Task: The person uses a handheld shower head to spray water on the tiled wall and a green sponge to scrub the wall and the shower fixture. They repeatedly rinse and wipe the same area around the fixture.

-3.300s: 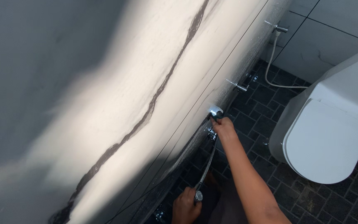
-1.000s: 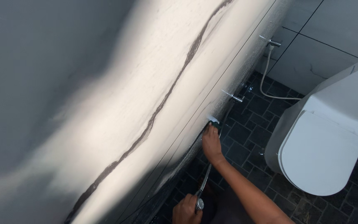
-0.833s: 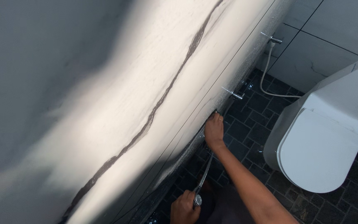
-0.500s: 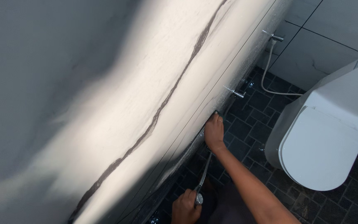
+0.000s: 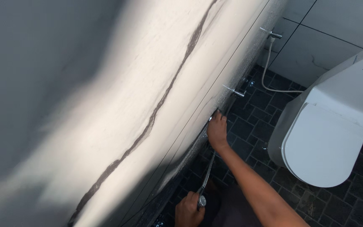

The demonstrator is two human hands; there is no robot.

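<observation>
The right hand [image 5: 217, 131] presses closed fingers low against the wall [image 5: 156, 84] (whatever they hold is hidden), while the left hand [image 5: 188, 210] grips the sprayer [image 5: 201, 201], hose [image 5: 209, 170] running up toward it.

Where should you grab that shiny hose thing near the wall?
Probably at its thick metal end, where the left hand already wraps it from below. The metal hose itself is thin and bendy; the end piece is wider and firmer. The right hand is pressed against the wall.
</observation>
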